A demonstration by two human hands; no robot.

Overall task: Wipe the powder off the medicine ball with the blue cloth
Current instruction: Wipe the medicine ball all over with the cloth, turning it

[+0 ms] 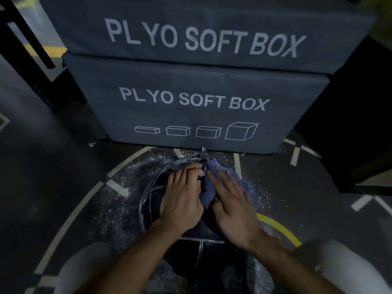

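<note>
A dark medicine ball (152, 200) with pale seam lines and white powder streaks sits on the floor between my knees. The blue cloth (209, 197) lies bunched over its top and right side. My right hand (235, 205) presses flat on the cloth with straight fingers. My left hand (183, 194) rests on top of the ball right beside the cloth, its fingertips curling at the cloth's left edge; whether they pinch the cloth I cannot tell.
Two stacked grey plyo soft boxes (191, 115) stand just behind the ball. White powder (127, 179) is scattered over the dark floor around the ball. Painted floor lines, one yellow arc (280, 228), run nearby. A black rack frame (27, 39) stands at the far left.
</note>
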